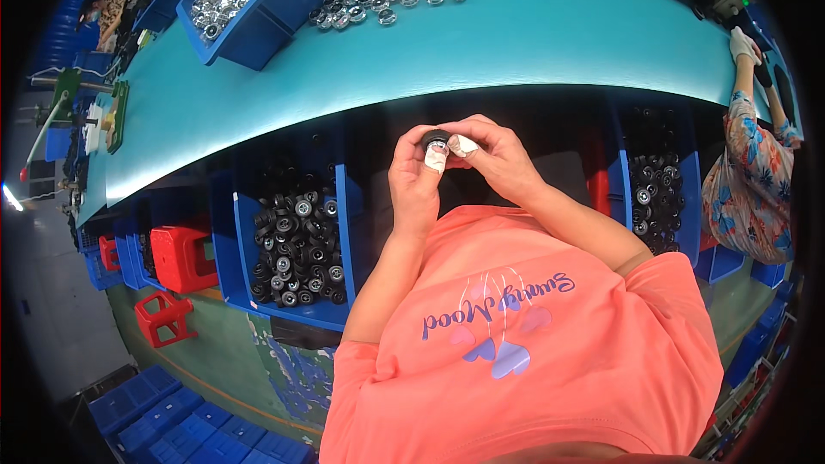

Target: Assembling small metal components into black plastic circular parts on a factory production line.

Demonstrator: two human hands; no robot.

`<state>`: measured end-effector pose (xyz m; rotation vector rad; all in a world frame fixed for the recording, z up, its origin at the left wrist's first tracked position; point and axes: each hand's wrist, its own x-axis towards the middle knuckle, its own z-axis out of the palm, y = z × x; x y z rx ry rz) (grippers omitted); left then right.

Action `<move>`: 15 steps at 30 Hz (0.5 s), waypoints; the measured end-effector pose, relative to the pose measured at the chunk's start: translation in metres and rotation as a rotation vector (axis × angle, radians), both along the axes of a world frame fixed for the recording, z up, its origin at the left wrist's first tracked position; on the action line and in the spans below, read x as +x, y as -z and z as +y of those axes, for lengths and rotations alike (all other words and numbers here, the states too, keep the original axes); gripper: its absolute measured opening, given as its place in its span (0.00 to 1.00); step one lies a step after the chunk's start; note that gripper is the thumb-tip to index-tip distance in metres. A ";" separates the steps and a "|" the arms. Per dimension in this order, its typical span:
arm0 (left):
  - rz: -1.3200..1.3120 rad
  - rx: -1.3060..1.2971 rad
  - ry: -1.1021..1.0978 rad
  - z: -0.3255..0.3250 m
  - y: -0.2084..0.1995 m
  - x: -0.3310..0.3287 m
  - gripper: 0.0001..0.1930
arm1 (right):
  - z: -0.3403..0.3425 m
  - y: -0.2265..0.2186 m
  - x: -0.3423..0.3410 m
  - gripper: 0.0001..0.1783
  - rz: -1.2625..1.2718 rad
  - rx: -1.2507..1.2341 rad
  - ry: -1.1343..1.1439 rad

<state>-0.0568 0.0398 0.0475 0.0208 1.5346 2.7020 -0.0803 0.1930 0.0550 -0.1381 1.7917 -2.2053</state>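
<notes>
Glossy, smooth tabletop (516, 43); shirt (550, 326) (matt cloth)

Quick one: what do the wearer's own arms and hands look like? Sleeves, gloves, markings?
Short coral sleeves, forearms bare. No gloves on the left hand or right hand. Each thumb has a white wrap: left wrap, right wrap. No watch, bracelet or cables visible on either arm.
</notes>
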 end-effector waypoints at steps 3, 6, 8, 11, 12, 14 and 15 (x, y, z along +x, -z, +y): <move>0.031 -0.150 -0.077 0.003 -0.002 0.001 0.13 | -0.004 -0.008 0.005 0.14 0.081 -0.006 0.055; 0.053 -0.272 -0.131 0.006 0.000 0.001 0.12 | -0.002 -0.009 0.005 0.13 0.161 0.132 0.058; 0.062 -0.320 -0.157 0.008 0.002 0.001 0.11 | -0.002 -0.011 0.006 0.14 0.185 0.149 0.074; 0.069 -0.351 -0.193 0.011 0.000 0.001 0.10 | -0.003 -0.010 0.009 0.14 0.235 0.188 0.106; 0.060 -0.362 -0.207 0.012 0.000 0.001 0.10 | -0.003 -0.009 0.010 0.14 0.254 0.203 0.118; 0.039 -0.367 -0.210 0.012 0.001 0.001 0.10 | -0.004 -0.006 0.011 0.14 0.344 0.247 0.149; 0.028 -0.360 -0.198 0.010 0.003 0.001 0.10 | -0.004 -0.005 0.011 0.14 0.388 0.270 0.164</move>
